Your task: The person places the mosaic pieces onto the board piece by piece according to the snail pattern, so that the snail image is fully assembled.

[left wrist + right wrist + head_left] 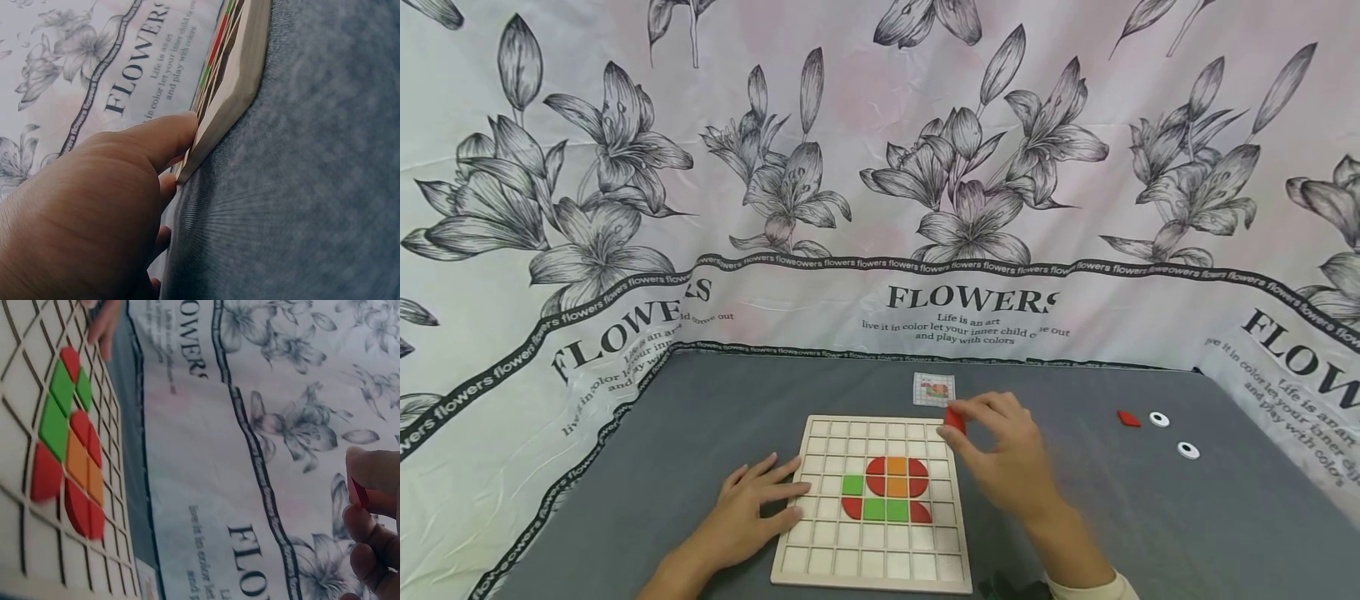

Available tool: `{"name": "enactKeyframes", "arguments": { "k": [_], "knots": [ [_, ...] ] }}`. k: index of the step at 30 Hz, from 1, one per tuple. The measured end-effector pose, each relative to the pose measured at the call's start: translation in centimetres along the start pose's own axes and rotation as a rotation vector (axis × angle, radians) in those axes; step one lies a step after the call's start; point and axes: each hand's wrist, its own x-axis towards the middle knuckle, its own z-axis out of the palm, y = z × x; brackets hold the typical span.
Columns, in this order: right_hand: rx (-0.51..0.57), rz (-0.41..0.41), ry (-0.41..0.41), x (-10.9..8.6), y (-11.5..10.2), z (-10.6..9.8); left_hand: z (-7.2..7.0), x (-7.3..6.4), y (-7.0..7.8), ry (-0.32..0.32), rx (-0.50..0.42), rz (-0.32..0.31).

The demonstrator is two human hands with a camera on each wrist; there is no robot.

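A square wooden grid board [842,560] lies on the grey table, with red, green and orange tiles set in its middle cells. At its left edge, my left hand [737,515] rests with fingers spread and touches the rim; in the left wrist view the thumb [169,134] lies along that rim. Above the board's top right corner, my right hand [1011,454] pinches a red tile [954,419] between thumb and fingers. The right wrist view shows this tile [359,492] edge-on. Behind the board lies a small pattern card [934,389] printed with a similar coloured figure.
To the right on the table are a loose red tile [1128,418] and two white rings with dark centres, a far ring [1159,420] and a nearer ring [1187,451]. A flower-printed curtain [820,308] hangs along the back and sides. A dark object [1011,587] shows at the bottom edge.
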Motion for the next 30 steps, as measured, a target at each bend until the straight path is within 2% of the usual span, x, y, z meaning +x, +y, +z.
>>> {"name": "enactKeyframes", "arguments": {
  "k": [4,12,19,30],
  "knots": [
    [0.04,0.037,-0.046,-0.1,-0.8,2.1,0.0,-0.1,-0.1,0.005,0.003,0.0],
    [0.081,0.175,-0.146,-0.8,-1.5,5.6,0.1,0.0,-0.3,0.006,0.009,0.007],
    [0.134,0.233,-0.21,-1.2,-1.7,8.4,0.0,0.0,-0.3,0.004,0.014,-0.006],
    [0.08,0.293,-0.327,-2.3,-1.2,11.4,-0.1,0.0,-0.2,0.002,0.019,0.006]
  ]
}}
